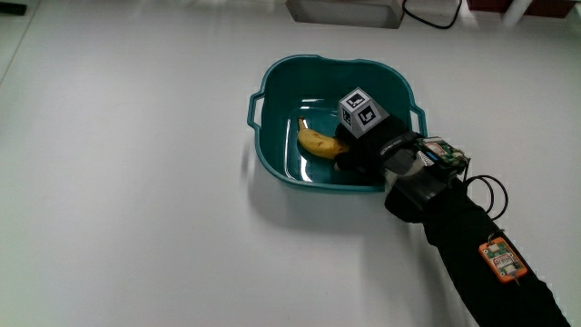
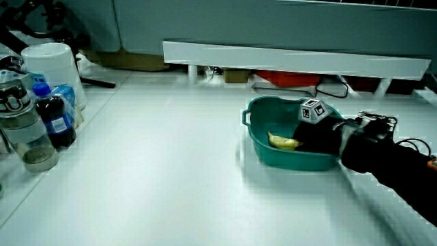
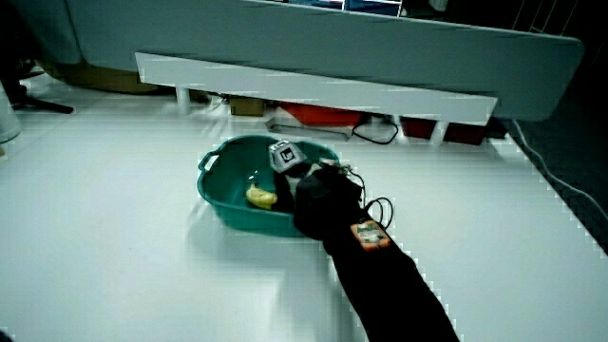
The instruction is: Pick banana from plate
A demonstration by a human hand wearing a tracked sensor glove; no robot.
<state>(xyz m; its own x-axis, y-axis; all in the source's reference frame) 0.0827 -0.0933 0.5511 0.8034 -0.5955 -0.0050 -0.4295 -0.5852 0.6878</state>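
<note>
Reaching into the teal basin (image 1: pixel 272 136), the hand (image 1: pixel 368 145) covers one end of the banana (image 1: pixel 316 141), which lies on the basin's floor. Whether the hand has closed on the banana cannot be told. The basin sits on the white counter (image 1: pixel 136 182).

Teal basin (image 1: pixel 272 150) on white table (image 1: pixel 136 182)

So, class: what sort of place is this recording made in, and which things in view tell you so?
Probably a lab or office workbench: a plain white table with a low partition, cables at its edge, and a tracking cube on the gloved hand reaching into a teal basin with a banana.
</note>
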